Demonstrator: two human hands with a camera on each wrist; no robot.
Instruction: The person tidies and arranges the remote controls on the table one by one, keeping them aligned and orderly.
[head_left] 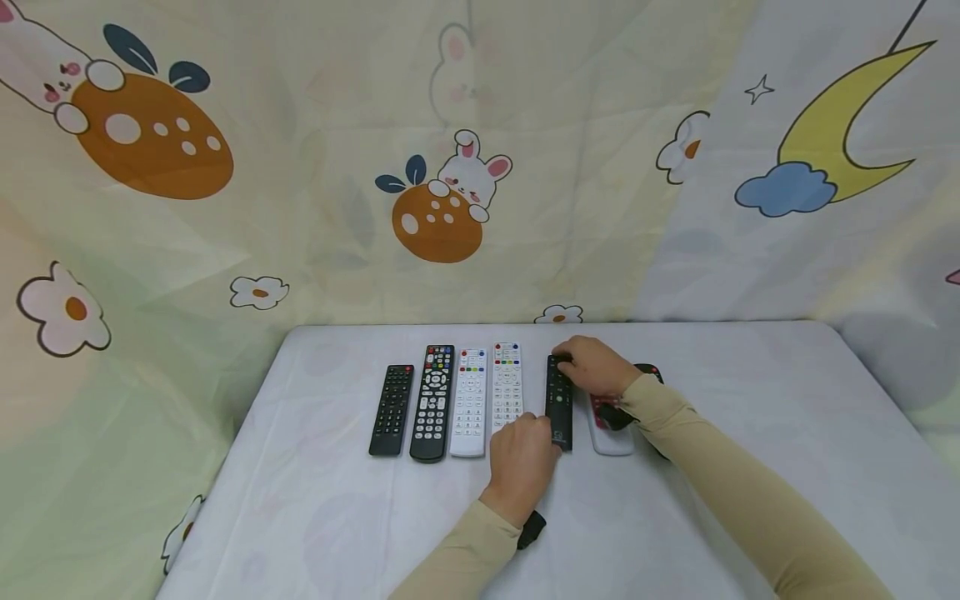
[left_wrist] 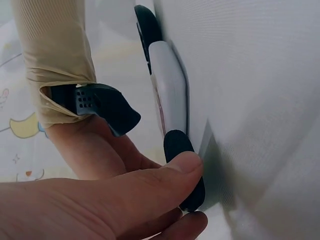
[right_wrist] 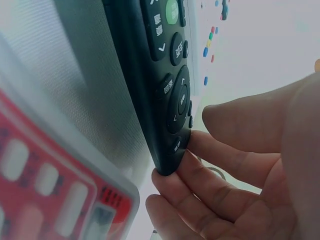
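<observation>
My left hand [head_left: 522,467] pinches the near end of a black remote control [head_left: 559,421]. In the left wrist view the thumb lies on that end, with fingertips at its underside. At the far end is my right hand [head_left: 597,367], its fingertips touching the tip of the black remote [right_wrist: 137,70]. The right wrist view has the right thumb raised apart from the keys. Under the right wrist lies a white remote with a red key panel [head_left: 613,443]. Another black remote [head_left: 649,369] is mostly hidden behind the right sleeve.
Left of the hands, in a row, lie a small black remote [head_left: 392,412], a longer black one [head_left: 432,404] and two white ones, the left one [head_left: 468,404] beside the right one [head_left: 507,383]. A white cloth covers the table [head_left: 322,500]. Behind it hangs a printed curtain [head_left: 322,208].
</observation>
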